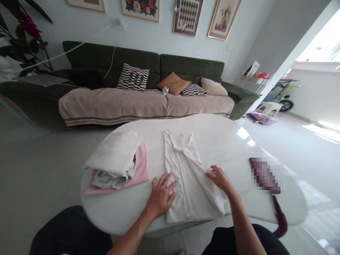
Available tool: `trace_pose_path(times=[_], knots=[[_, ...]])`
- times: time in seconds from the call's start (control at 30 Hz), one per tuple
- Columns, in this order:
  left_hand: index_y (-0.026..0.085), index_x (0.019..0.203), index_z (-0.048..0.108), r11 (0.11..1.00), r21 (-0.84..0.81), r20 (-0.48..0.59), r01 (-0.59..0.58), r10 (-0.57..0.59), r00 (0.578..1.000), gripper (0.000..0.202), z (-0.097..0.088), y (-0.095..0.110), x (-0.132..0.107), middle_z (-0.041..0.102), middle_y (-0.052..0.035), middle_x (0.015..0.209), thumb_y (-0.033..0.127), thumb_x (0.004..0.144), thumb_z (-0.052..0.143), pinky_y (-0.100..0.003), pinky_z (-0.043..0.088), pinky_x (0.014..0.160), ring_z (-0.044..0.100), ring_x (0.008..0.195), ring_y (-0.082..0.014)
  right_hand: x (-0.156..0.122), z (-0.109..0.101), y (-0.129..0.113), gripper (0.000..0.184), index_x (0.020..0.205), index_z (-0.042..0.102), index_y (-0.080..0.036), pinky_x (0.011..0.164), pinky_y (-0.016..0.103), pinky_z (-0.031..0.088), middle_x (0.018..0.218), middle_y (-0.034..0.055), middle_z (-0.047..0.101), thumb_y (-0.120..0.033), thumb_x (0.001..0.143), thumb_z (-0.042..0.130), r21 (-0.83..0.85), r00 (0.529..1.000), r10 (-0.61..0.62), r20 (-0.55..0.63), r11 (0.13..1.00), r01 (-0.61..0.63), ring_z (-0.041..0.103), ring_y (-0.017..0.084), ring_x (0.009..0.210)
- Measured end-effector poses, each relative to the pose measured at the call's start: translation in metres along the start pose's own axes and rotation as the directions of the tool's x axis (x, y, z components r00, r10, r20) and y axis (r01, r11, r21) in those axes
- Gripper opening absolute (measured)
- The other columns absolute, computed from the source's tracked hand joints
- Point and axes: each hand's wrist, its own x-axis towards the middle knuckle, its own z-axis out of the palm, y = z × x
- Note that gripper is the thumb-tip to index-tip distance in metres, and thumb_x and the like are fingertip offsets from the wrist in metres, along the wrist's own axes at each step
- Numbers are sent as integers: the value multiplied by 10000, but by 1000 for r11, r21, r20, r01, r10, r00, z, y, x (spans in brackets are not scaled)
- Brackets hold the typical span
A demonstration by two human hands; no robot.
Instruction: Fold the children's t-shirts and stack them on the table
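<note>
A white shirt (pixel 187 184) lies on the white table (pixel 212 134) in front of me, partly folded, with its neckline at the far end. My left hand (pixel 161 194) rests with spread fingers on the shirt's left edge. On the opposite side, my right hand (pixel 220 177) touches the folded-over right edge, its fingers slightly bent and apart. The shirt's near hem reaches the table's front edge. To the left sits a stack of folded clothes (pixel 114 152), white and grey on top of a pink piece (pixel 143 166).
A blurred-out purple item (pixel 264 175) with a dark red strap (pixel 280 217) lies at the table's right end, the strap hanging over the edge. Beyond the table stands a green sofa (pixel 138 53) with a beige cover (pixel 143 104) and several cushions. My knees are under the front edge.
</note>
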Motion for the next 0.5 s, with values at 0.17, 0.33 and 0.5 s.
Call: trace_pose_path(times=[0.17,0.33,0.5], knots=[[368,1292,351,1000,20,-27,-2,2,1000,448,3,1,1,253,-2,1431,334,849,402,-557,152,1009,200,1300,-236,-47,-20,24,242,873,564,-164,631,252,376,712,26,561,-352,724,530,-66,978,140,157,989,-131,529,159,680],[362,1285,368,999,37,-30,-6,8,1000,445,2,3,0,271,-3,1424,329,843,415,-547,147,1014,208,1295,-243,-82,-34,-36,66,762,542,-188,668,242,346,809,38,540,-201,729,486,-162,998,-63,5,985,63,496,160,774],[369,1302,332,997,70,-20,-34,35,999,506,0,5,-3,229,-14,1440,376,813,464,-552,152,1006,164,1308,-256,-136,-13,-92,219,833,513,-194,619,215,351,830,34,546,-39,713,417,-112,927,-358,107,922,369,506,155,818]])
